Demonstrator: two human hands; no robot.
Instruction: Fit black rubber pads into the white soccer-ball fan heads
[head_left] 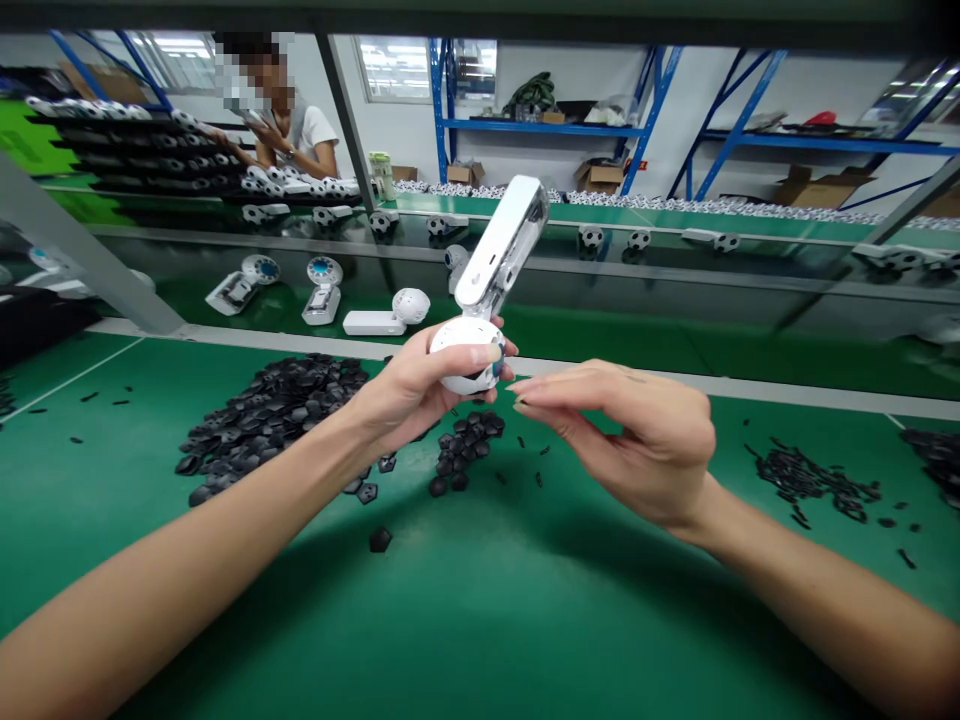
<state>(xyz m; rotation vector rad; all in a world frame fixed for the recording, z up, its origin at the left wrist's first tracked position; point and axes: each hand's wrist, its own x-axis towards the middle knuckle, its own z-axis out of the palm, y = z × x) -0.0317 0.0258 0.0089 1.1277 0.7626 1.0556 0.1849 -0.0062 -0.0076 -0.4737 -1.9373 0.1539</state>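
Note:
My left hand [409, 385] is wrapped round the ball end of a white device [501, 245], its thumb lying across the ball. The device's long rectangular handle, with a clear side, points up and to the right. Just right of the ball, my right hand [622, 430] is closed in a pinch; whatever sits between its fingertips is too small to make out. Below the hands lies a small cluster of black pentagon pieces [466, 448], with one loose pentagon [380, 540] nearer to me.
A big heap of black pentagons [281, 420] lies at left, a pile of small black strips [810, 480] at right. Beyond the table's rail, more white devices [375, 322] lie on a green belt [600, 335]. A person [300, 135] works behind stacked black trays [127, 150].

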